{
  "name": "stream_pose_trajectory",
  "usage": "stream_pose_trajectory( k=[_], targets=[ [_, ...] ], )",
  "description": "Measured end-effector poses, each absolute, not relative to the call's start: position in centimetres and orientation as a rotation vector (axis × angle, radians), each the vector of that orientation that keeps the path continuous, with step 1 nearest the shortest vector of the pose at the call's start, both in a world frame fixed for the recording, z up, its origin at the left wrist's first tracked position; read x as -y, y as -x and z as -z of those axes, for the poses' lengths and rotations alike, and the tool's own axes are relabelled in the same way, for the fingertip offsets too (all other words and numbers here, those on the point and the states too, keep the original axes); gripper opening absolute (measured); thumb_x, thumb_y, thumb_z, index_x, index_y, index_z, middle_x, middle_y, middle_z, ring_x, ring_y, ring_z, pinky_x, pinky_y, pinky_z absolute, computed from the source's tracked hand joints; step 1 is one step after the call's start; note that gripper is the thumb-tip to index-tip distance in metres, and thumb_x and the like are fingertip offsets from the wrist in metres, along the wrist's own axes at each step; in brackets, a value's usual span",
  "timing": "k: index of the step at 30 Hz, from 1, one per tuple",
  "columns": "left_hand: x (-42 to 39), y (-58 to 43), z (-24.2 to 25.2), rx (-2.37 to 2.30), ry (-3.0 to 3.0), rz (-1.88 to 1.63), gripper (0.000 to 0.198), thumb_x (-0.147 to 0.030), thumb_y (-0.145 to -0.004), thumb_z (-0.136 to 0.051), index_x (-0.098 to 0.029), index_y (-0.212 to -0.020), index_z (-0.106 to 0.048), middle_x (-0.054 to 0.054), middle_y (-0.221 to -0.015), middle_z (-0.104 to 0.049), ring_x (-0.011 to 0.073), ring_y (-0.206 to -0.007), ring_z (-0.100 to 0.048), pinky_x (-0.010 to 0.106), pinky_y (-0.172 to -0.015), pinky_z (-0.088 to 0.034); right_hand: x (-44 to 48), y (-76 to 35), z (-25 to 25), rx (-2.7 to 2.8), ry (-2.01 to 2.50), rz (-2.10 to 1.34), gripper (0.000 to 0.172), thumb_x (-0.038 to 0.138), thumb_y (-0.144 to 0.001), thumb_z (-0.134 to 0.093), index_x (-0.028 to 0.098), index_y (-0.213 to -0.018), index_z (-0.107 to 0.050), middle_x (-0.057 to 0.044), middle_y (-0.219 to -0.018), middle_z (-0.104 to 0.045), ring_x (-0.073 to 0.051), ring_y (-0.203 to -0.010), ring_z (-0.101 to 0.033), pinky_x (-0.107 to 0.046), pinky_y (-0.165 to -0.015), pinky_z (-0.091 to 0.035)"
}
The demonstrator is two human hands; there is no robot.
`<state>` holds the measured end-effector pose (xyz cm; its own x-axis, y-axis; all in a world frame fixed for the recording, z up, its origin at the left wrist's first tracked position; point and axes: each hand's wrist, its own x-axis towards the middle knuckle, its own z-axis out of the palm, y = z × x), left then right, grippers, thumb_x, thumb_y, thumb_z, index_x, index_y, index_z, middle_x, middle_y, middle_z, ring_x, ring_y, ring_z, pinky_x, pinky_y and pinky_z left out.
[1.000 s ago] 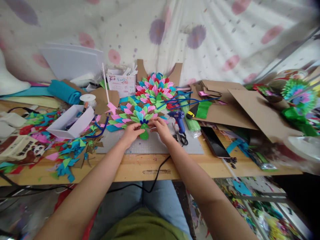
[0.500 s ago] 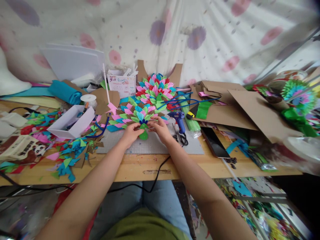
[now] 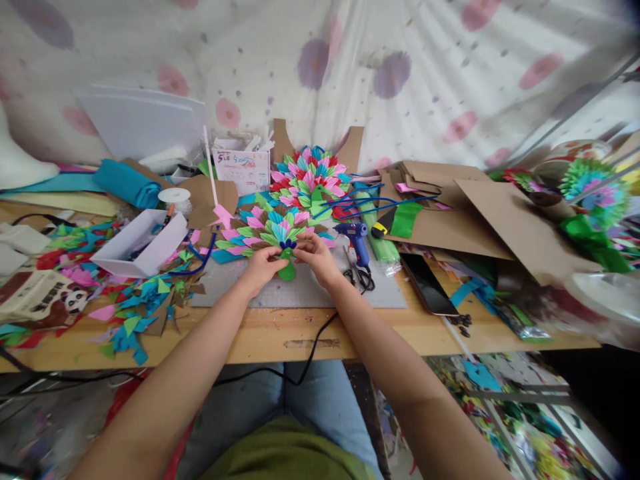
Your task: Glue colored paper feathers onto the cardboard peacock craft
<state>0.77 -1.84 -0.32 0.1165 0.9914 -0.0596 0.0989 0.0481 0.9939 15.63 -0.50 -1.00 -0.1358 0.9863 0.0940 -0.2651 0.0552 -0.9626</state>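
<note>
On the grey cutting mat [image 3: 235, 287] lies a paper peacock's fan of pink, green, blue and brown feathers [image 3: 273, 227]. A small green paper bird body [image 3: 287, 270], with dark blue pieces at its top, stands out in front of the fan. My left hand [image 3: 263, 267] pinches the body's left side between thumb and fingers. From the right, my right hand [image 3: 316, 257] closes its fingertips on the same piece near the dark blue top. Behind, a second feathered paper peacock [image 3: 313, 177] leans near brown cardboard.
A blue glue gun [image 3: 356, 243] and scissors lie right of my right hand, by a phone [image 3: 429, 283]. A white open box [image 3: 143, 243] and paper scraps [image 3: 135, 313] cover the left. Cardboard sheets [image 3: 525, 227] spread at right. A black cable [image 3: 313, 353] crosses the table's front edge.
Both hands keep almost the same place at the green bird body. The right fingers have shifted slightly around its top, and the whole view has moved a little.
</note>
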Motion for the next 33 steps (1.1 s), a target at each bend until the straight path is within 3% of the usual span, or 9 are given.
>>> stream_pose_trajectory(
  k=[10,21,33],
  targets=[
    [1.7,-0.61,0.69,-1.226,-1.375,-1.001,0.029,-0.038,-0.058,-0.069,-0.013,-0.072,-0.066,0.0,-0.064,-0.061,0.011,-0.057,-0.051,0.022,-0.051,-0.039,0.44,-15.78,0.8,1.117,0.918,-1.365,0.041,0.025,-0.052,-0.074,0.021,-0.085,-0.05,0.007,-0.065,-0.058,-0.008,-0.062,-0.054,-0.023,-0.06,-0.042],
    [1.62,-0.79,0.36,-1.243,-1.266,-1.093,0.036,-0.039,-0.047,-0.078,-0.013,-0.067,-0.065,-0.001,-0.062,-0.061,0.0095,-0.053,-0.05,0.022,-0.05,-0.04,0.59,-15.82,0.73,1.063,0.983,-1.411,0.04,0.028,-0.055,-0.074,0.021,-0.086,-0.049,0.004,-0.072,-0.062,-0.011,-0.069,-0.059,-0.024,-0.06,-0.045],
    [1.96,-1.24,-0.1,-1.218,-1.167,-1.038,0.036,-0.037,-0.045,-0.079,-0.014,-0.066,-0.06,0.0,-0.065,-0.061,0.0106,-0.057,-0.054,0.023,-0.048,-0.045,0.26,-15.98,0.98,1.087,0.964,-1.385,0.041,0.028,-0.053,-0.074,0.022,-0.083,-0.046,0.006,-0.065,-0.06,-0.009,-0.06,-0.056,-0.024,-0.061,-0.044]
  ],
)
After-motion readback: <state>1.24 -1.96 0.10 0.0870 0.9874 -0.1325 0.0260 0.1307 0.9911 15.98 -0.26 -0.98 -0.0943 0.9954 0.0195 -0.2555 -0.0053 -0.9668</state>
